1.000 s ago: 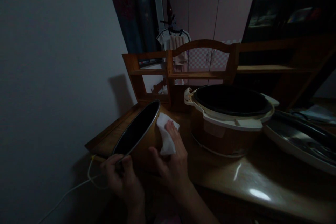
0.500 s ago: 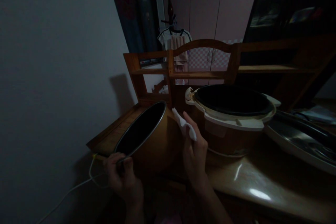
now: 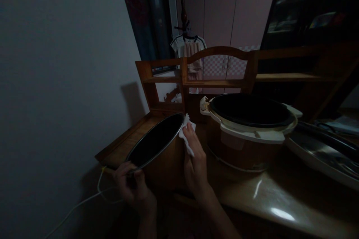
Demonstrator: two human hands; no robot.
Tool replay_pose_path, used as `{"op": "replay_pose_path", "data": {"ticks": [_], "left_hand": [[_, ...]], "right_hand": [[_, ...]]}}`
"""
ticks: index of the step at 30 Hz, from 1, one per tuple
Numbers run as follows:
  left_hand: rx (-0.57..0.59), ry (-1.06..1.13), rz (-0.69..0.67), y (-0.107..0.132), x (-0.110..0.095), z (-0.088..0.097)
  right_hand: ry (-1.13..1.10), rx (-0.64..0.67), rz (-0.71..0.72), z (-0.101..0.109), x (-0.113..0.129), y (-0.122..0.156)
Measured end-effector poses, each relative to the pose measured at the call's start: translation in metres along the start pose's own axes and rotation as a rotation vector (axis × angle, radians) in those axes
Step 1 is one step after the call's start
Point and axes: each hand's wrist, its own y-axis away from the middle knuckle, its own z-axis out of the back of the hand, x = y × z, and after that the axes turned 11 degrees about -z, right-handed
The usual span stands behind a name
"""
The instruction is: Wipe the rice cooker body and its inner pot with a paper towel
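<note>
My left hand (image 3: 131,185) grips the near rim of a tilted metal inner pot (image 3: 165,160), dark inside and golden brown outside. Its opening faces left towards the wall. My right hand (image 3: 194,166) presses a white cloth (image 3: 186,137) against the pot's outer wall near the far rim, fingers closed over the cloth. The pot rests at the left end of a wooden table (image 3: 269,198).
A rice cooker body (image 3: 246,134) with a cream rim stands open just right of my hands. Its open lid (image 3: 322,149) lies further right. A wooden shelf rack (image 3: 213,78) stands behind, a grey wall to the left, and a white cable (image 3: 84,201) hangs off the table edge.
My right hand with the cloth swung from the pot's side out to the right, then came back up to the pot's far rim. The left hand kept its grip.
</note>
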Motion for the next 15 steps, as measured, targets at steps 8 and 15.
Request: {"op": "replay_pose_path", "data": {"ticks": [8,15], "left_hand": [[-0.021,-0.025,0.13,-0.011,0.004,0.004],[-0.023,-0.063,0.234,-0.022,0.008,0.001]], "right_hand": [[0.073,0.146,0.262,0.0,0.003,0.007],[0.241,0.228,0.385,0.01,0.003,0.012]]}}
